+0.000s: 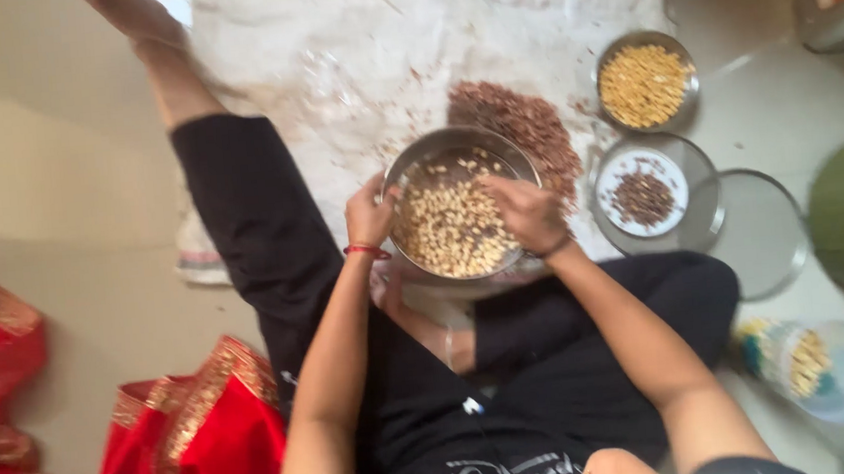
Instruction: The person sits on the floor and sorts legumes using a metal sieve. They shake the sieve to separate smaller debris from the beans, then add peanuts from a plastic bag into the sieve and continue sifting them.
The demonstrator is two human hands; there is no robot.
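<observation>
Red cloth (197,440) at 8 o'clock, off the work. Your left hand (370,214) pinches the steel bowl (456,154) rim at its 9 o'clock, fingers closed on it. Bowl sits centre frame on the white cloth (328,64), peeled pale peanuts (452,230) heaped inside. Your right hand (531,213) lies curled in them at 3 o'clock; grip unclear. Looks like sorting; next calls for picking out strays. Brown skins (529,123) at 1 o'clock, small bowls right.

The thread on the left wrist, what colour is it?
Red. The thread circles the left wrist just behind the left hand, plain in the head view.
</observation>
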